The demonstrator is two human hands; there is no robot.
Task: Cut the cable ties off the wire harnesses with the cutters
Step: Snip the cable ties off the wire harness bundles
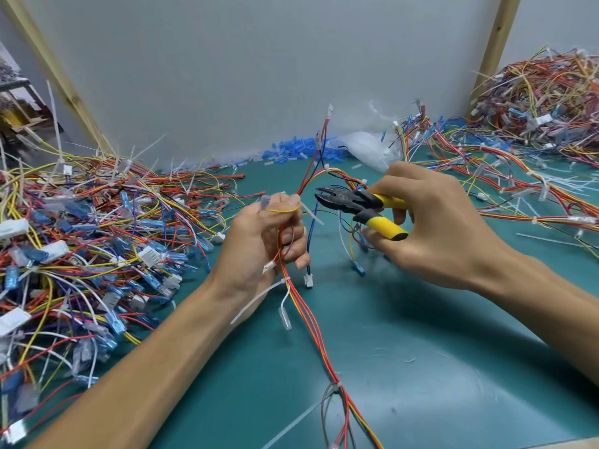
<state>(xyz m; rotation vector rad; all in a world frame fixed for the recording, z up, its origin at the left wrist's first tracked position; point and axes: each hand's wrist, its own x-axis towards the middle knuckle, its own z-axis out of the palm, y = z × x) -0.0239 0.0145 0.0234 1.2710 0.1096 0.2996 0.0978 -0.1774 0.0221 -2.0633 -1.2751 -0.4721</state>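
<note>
1. While one harness [311, 319] is mid-job, most of the task looks undone. It carries at least three white ties: a tie [311, 213] just left of the cutters [353, 205], a second tie [256, 299] below-left of the cutters, and a third tie [337, 385] far below the cutters.
2. Left pile [81, 238], well left of the cutters, bristles with tie tails, so it reads as uncut. Right pile [534, 92], up-right of the cutters, shows ties too. Cannot tell which pile, if either, is finished.
3. Loose white strips [551, 184] on the mat [421, 367], right of the cutters, may be cut-off ties. That is a guess.
4. Left hand [262, 244], just left of the cutters, is raised off the mat. Its fingers are curled round the harness wires, and thumb and forefinger pinch them at the top, right by the first tie. A yellow wire loops across the forefinger.
5. Right hand [431, 228] is behind the cutters, back of hand to the camera, fingers wrapped round the yellow handles. The handles are spread and the jaws partly open with nothing between them. The tips point at the first tie, near but apart.
6. Likely step: line up the tips on the first tie, then squeeze. Wires sit close by, so a nick is the risk.
</note>
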